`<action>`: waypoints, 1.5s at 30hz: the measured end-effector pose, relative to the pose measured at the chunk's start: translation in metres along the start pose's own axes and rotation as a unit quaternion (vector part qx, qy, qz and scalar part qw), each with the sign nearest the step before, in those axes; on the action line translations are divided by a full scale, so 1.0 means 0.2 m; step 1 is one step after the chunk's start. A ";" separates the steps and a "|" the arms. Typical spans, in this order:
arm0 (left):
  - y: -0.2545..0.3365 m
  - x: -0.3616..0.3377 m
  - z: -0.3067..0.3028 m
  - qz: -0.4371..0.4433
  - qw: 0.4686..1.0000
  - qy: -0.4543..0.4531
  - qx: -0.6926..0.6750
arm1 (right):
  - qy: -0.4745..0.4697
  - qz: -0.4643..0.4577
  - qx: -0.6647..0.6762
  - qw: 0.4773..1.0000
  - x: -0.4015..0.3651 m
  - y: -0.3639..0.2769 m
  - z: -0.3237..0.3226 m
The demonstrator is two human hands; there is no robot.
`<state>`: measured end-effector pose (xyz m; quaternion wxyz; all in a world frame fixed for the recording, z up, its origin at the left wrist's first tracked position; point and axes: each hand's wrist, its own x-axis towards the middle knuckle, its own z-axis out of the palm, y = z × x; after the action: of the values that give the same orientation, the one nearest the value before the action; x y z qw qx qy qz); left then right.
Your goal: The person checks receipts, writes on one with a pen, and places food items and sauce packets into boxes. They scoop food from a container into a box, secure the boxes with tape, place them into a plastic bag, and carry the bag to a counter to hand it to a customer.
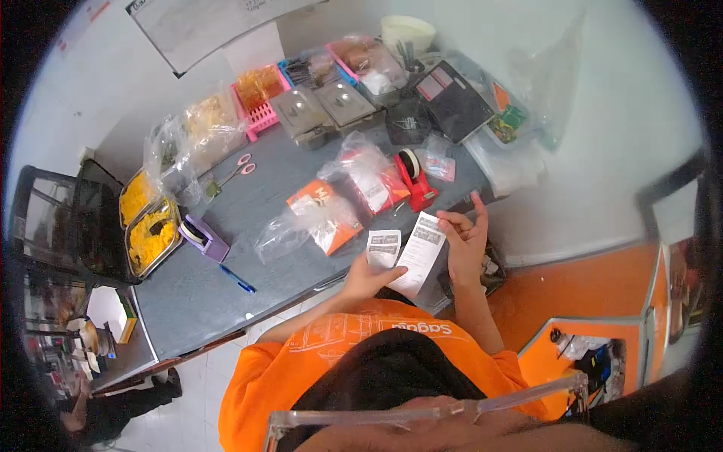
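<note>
A clear plastic visor edge runs across the bottom of the frame, and above it is an orange shirt with a dark front panel. Both forearms reach up from the shirt toward the middle of the frame.

The left hand is closed around the lower ends of two paper slips. One is a short receipt, which stands just left of a long receipt, and the thumb lies across the bottom of the long one. The right hand is half open with its fingers loosely spread and the forefinger pointing up. It touches the upper right edge of the long receipt, though I cannot tell whether it is gripping the paper. Both slips are held just off the near edge of the grey tabletop, in the centre of the frame.

Just beyond the slips a red tape dispenser stands on the tabletop, beside a clear bag with red and white contents. A bagged orange packet lies to the left of that. Further left are a blue pen and a purple tape dispenser. Two foil trays of yellow food sit at the left edge of the tabletop. Pink scissors lie above the centre left. Along the wall in the upper part of the frame are a pink basket, lidded steel containers and a white bowl.
</note>
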<state>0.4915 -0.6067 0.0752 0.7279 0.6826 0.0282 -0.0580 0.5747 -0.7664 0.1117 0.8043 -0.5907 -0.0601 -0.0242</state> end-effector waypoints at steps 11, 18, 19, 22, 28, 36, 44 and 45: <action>0.03 0.23 -0.01 0.005 0.988 0.115 -0.099 | -0.103 0.024 0.008 0.994 0.43 0.05 0.10; 0.01 0.35 0.00 -0.009 0.988 0.135 -0.069 | -0.142 0.042 0.031 0.988 0.62 0.11 0.11; 0.02 0.36 0.01 -0.028 0.986 0.145 -0.079 | -0.153 0.042 0.034 0.987 0.64 0.13 0.10; 0.04 0.39 0.03 -0.042 0.981 0.168 -0.088 | -0.162 0.055 0.058 0.984 0.71 0.17 0.11; -0.14 0.54 0.01 -0.067 0.976 0.171 0.120 | -0.243 -0.044 -0.210 0.946 1.01 0.44 0.15; -0.12 0.70 0.00 -0.080 0.935 0.287 0.190 | -0.298 -0.072 -0.373 0.876 1.19 0.89 0.38; -0.23 0.69 -0.07 -0.087 0.927 0.348 0.111 | -0.325 -0.115 -0.527 0.777 1.19 0.91 0.50; -0.19 0.69 -0.06 -0.110 0.924 0.354 0.094 | -0.318 -0.093 -0.533 0.779 1.19 0.89 0.51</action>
<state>0.6235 -0.6031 0.0202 0.5921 0.7166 0.3533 0.1057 0.8240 -0.6074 0.0032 0.2899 -0.8909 -0.3442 0.0620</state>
